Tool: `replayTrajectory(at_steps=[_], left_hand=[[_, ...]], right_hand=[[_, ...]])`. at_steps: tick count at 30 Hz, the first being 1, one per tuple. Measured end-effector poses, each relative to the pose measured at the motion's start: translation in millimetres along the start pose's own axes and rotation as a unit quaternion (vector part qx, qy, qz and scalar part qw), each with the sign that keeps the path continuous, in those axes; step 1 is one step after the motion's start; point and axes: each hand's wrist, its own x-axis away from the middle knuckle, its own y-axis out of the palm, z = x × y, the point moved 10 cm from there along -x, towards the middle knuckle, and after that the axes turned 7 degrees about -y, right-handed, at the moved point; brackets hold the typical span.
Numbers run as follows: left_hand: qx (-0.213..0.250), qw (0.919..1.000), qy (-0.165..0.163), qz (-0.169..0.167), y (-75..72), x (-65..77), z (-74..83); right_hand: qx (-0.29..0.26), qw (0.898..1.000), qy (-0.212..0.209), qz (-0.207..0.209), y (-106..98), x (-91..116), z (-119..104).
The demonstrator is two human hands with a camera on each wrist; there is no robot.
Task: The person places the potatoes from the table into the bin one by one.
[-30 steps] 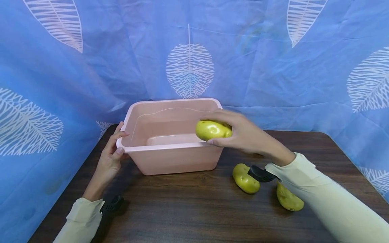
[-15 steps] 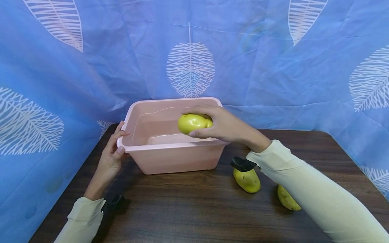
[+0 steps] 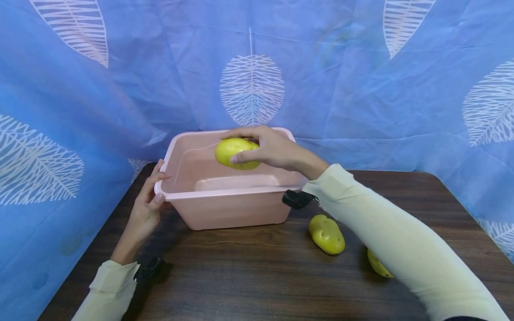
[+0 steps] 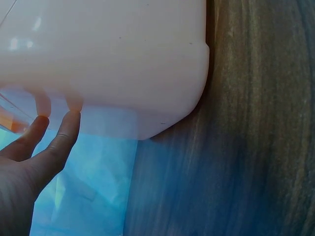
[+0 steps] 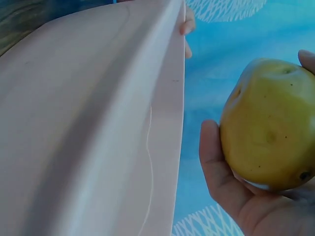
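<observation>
In the head view my right hand (image 3: 279, 150) holds a shiny yellow potato (image 3: 225, 154) above the opening of a pink plastic basin (image 3: 237, 211). Thumb and fingers span the potato (image 5: 270, 123) in the right wrist view, where small dark spots and dimples show on its skin. At the basin's left end, my left hand (image 3: 145, 216) grips the rim, fingers over the edge and thumb at the front corner. The left wrist view shows fingertips against the basin's pale wall (image 4: 108, 54). Inside the basin, the visible part of the floor is bare.
Two more potatoes lie on the dark wooden table (image 3: 241, 276): one potato (image 3: 326, 235) right of the basin, another potato (image 3: 376, 264) partly hidden by my right sleeve (image 3: 385, 232). A blue cloth (image 3: 341, 89) with white leaf prints hangs behind the table.
My right hand has carried the potato leftward and slightly up, from the basin's right rim to above its middle. The left hand has stayed at the rim.
</observation>
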Motion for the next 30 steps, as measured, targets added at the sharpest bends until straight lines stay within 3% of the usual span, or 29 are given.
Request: replayTrajectory(at_steps=[8, 18, 24, 30], left_hand=[[0.006, 1.0000, 0.004, 0.002, 0.0, -1.1, 0.5], [0.013, 0.9999, -0.006, 0.004, 0.5, 1.1, -0.8], [0.008, 1.0000, -0.005, 0.004, 0.2, 1.3, -0.4], [0.016, 0.9998, -0.008, 0.000, 1.0, 0.0, 0.2]], right_hand=[[-0.033, 0.999, 0.012, -0.019, 3.2, -20.8, 8.2], [-0.109, 0.993, 0.044, -0.012, 6.0, -49.3, 28.4], [-0.156, 0.987, 0.045, -0.010, 12.0, -64.7, 37.7], [-0.225, 0.973, 0.059, -0.004, 20.3, -80.4, 45.4]])
